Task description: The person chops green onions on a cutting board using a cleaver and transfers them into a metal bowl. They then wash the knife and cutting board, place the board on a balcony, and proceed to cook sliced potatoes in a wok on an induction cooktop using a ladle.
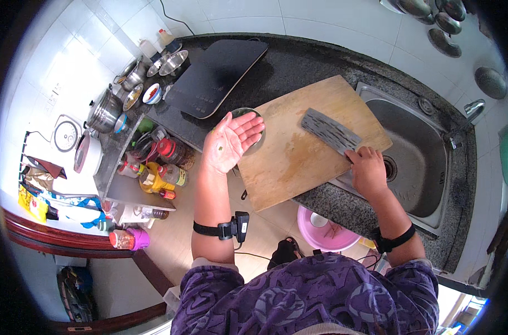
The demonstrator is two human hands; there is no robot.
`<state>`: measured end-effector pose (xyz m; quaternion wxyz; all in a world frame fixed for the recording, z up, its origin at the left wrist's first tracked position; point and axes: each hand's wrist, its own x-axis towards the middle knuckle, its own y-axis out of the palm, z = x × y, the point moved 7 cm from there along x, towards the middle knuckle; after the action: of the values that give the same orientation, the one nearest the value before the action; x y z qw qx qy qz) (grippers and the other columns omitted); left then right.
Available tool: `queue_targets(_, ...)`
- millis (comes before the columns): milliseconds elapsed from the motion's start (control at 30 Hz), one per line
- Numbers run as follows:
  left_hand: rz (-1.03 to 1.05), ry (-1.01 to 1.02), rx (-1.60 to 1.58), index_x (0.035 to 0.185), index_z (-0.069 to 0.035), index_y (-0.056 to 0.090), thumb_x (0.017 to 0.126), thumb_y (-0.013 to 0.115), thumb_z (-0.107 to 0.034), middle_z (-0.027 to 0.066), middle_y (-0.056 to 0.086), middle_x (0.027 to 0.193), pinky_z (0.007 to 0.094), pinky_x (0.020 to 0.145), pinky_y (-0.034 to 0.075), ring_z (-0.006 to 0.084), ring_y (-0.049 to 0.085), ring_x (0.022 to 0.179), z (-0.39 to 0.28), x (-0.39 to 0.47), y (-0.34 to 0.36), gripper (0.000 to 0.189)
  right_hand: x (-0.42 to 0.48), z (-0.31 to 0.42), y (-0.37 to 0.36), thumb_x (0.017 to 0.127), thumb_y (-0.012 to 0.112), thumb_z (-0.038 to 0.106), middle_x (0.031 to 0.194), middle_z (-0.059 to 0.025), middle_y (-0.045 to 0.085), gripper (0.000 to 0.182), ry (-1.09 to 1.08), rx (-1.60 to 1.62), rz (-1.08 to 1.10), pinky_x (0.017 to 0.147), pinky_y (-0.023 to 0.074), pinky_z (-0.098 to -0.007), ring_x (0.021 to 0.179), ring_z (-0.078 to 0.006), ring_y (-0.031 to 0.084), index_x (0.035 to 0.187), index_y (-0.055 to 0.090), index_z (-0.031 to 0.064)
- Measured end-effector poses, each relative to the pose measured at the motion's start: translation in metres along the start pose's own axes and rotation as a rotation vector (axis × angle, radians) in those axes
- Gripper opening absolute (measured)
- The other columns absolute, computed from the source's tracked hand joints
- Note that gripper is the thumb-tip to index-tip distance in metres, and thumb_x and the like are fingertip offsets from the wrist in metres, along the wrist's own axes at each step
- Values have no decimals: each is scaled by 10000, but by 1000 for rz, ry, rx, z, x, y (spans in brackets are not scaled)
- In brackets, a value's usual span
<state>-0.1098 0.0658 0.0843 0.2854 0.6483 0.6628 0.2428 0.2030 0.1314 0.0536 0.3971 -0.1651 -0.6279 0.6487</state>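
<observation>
My left hand (231,144) is palm up with its fingers spread, and a small green bit (220,148) clings to the palm near the wrist. Partly hidden behind that hand, a round bowl (242,112) shows a rim and some green inside. My right hand (367,171) grips the handle of a kitchen cleaver (330,129). The cleaver's grey, dark-streaked blade lies over a wooden cutting board (279,167), which bears damp brownish patches. The fingers hide most of the handle.
A stainless sink (425,171) with a faucet (473,109) is at the right. An induction cooktop (216,77) sits on the dark counter (295,63). Pots (105,111) and a small bowl (152,94) stand at the left. Below are a pink basin (321,234) and shelved bottles (170,150).
</observation>
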Motion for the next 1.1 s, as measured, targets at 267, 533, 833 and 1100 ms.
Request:
queue_targets(267, -189, 48, 284, 918, -37, 658, 894, 698, -237, 26, 641, 790, 210, 583, 458, 102, 588, 655, 38, 39, 77, 205, -3, -46, -27, 803, 558, 71, 947, -182, 615, 221, 82, 181, -20, 855, 459, -456, 945, -377, 573, 998, 659, 46)
queue_targets(533, 45, -268, 351, 820, -53, 595, 923, 662, -292, -28, 512, 623, 208, 465, 363, 70, 447, 506, 166, 104, 187, 269, -63, -285, -87, 887, 521, 151, 1073, -247, 612, 279, 654, -135, -327, 936, 467, -447, 1073, -404, 567, 1080, 595, -36)
queue_targets(833, 195, -543, 71, 984, -42, 639, 942, 618, -233, 52, 667, 899, 279, 673, 553, 192, 668, 854, 311, 203, 296, 197, -121, -424, -67, 884, 543, 192, 1286, -265, 551, 561, 1027, 171, -278, 978, 456, -469, 1176, -421, 542, 1395, 416, 0)
queue_targets(1100, -75, -465, 25, 859, -79, 622, 918, 659, -249, 10, 626, 788, 266, 607, 493, 167, 624, 732, 355, 274, 315, 184, -114, -388, -65, 868, 547, 111, 1273, -218, 579, 528, 1020, 224, -156, 962, 474, -452, 1167, -393, 559, 1387, 457, 72)
